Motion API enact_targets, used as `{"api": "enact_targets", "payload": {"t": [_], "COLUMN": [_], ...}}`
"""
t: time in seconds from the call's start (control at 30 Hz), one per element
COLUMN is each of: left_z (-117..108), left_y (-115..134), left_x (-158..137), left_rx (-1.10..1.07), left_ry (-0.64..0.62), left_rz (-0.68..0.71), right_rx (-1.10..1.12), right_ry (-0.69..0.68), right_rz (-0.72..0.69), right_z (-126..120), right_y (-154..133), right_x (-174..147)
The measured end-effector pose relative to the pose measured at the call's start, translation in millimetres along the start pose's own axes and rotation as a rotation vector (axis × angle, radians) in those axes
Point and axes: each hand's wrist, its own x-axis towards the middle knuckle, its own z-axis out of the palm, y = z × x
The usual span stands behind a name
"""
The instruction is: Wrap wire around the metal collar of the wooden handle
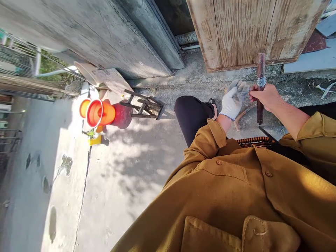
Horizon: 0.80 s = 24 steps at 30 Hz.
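Observation:
My right hand (266, 97), bare, is closed around a dark brown wooden stick (260, 113). The stick points away from me, and a coil of thin silvery wire (261, 81) is wound about it just above the hand. My left hand (233, 99) wears a white knitted glove with greyish fingers. Its fingers are loosely bent and apart, close to the right fingertips; whether fine wire runs between the hands is too small to tell. Below the hands, a crooked brown branch (243, 115) lies on the ground.
A woven basket rim (254, 141) shows by my lap. Ahead leans a weathered wooden panel (244, 35). To the left are a small dark wooden stool (144, 105), orange buckets (107, 113) and a yellow object (95, 140) on concrete. White strips (327, 90) lie at right.

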Motion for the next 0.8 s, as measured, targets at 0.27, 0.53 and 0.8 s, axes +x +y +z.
{"api": "enact_targets", "payload": {"t": [0.27,0.53,0.8], "left_z": [3.1,3.3,4.7], "left_y": [-9.4,-11.7,-9.5], "left_x": [7.1,7.0,6.8], "left_rx": [0.102,0.082,0.078], "left_ry": [0.048,0.09,0.086], "left_rz": [-0.035,-0.058,-0.044], "right_rx": [-0.076,-0.162,-0.144], "right_ry": [0.076,0.078,-0.006], "right_rz": [-0.037,-0.11,-0.029], "right_z": [-0.6,0.4,0.9], "right_y": [1.0,-1.6,-6.8], "right_x": [6.1,2.9,-0.1]}}
